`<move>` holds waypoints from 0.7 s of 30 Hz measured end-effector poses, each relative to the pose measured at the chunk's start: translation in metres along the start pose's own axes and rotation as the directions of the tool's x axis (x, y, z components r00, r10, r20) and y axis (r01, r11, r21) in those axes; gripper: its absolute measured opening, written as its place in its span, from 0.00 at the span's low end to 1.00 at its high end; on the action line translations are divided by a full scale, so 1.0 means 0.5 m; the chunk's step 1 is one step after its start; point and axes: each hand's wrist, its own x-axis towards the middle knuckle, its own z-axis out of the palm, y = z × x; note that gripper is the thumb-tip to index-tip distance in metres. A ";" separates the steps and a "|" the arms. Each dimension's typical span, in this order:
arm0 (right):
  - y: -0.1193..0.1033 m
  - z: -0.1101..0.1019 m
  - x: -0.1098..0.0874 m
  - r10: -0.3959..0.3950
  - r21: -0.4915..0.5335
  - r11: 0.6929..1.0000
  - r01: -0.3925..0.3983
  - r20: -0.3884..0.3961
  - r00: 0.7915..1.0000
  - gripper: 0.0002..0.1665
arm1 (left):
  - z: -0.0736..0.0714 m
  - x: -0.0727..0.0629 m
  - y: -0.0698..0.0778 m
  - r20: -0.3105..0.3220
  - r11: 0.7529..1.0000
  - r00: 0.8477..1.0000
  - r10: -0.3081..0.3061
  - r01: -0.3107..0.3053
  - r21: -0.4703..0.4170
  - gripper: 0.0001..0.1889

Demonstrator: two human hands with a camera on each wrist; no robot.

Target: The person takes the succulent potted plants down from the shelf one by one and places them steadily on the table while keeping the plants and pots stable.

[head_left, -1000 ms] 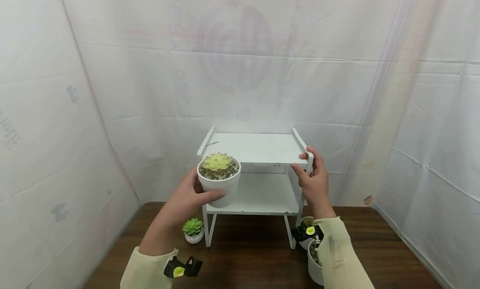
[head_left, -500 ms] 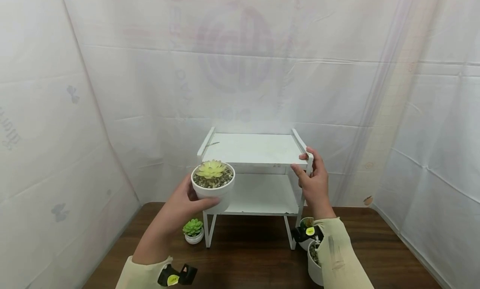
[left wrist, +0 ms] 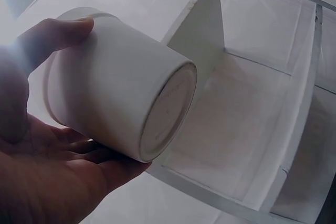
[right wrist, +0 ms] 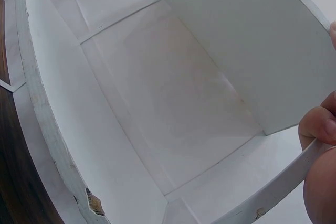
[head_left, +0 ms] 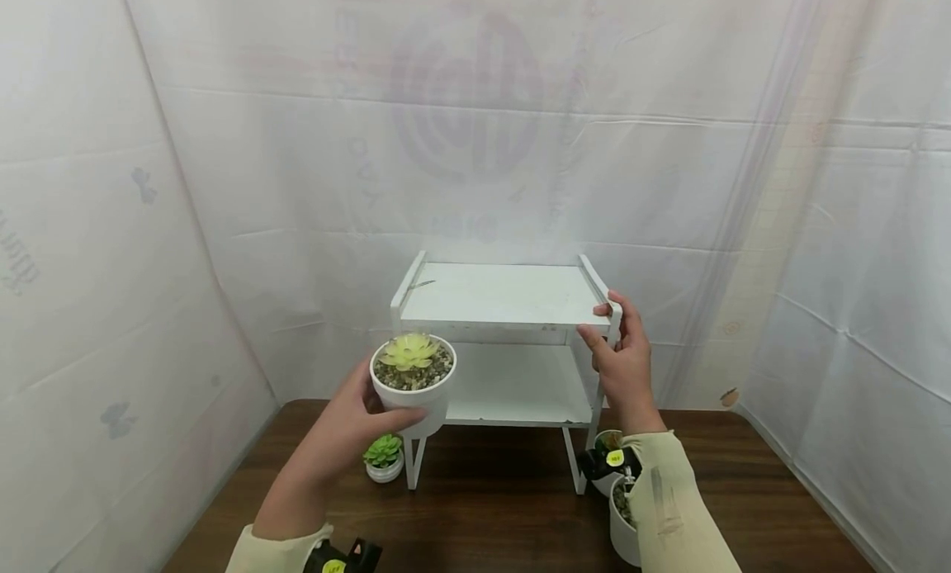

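Observation:
My left hand (head_left: 352,428) grips a white pot (left wrist: 121,82) from its left side, thumb across the front and fingers behind and under it. The pot holds a pale yellow-green succulent (head_left: 409,352) set in gravel, and it hangs in front of the left side of a white two-tier shelf (head_left: 513,296). In the left wrist view the pot's underside faces the shelf. At the shelf's right front corner, my right hand (head_left: 626,362) holds the upright and the top rail, thumb in front, fingers around the outer side.
A small white pot with a green succulent (head_left: 383,451) stands by the shelf's left leg. Near the right leg are two more white pots (head_left: 626,536), partly hidden by the right sleeve. The brown wooden table (head_left: 490,523) meets white cloth walls (head_left: 475,144).
My left hand has drawn the potted succulent down, left and toward me, away from the shelf's top edge. The right hand and the shelf have stayed in place.

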 end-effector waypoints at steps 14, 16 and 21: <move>-0.003 -0.003 -0.002 -0.007 0.003 1.000 0.007 0.001 1.000 0.39 | 0.002 -0.021 -0.029 -0.043 0.999 0.998 -0.043 0.042 -0.017 0.45; -0.004 -0.003 -0.002 -0.006 0.001 1.000 0.006 0.004 1.000 0.39 | 0.003 -0.023 -0.033 -0.048 0.998 0.997 -0.059 0.058 -0.026 0.45; -0.004 -0.004 -0.002 -0.009 -0.006 1.000 0.009 0.007 1.000 0.39 | 0.003 -0.031 -0.043 -0.057 0.997 0.996 -0.070 0.068 -0.028 0.45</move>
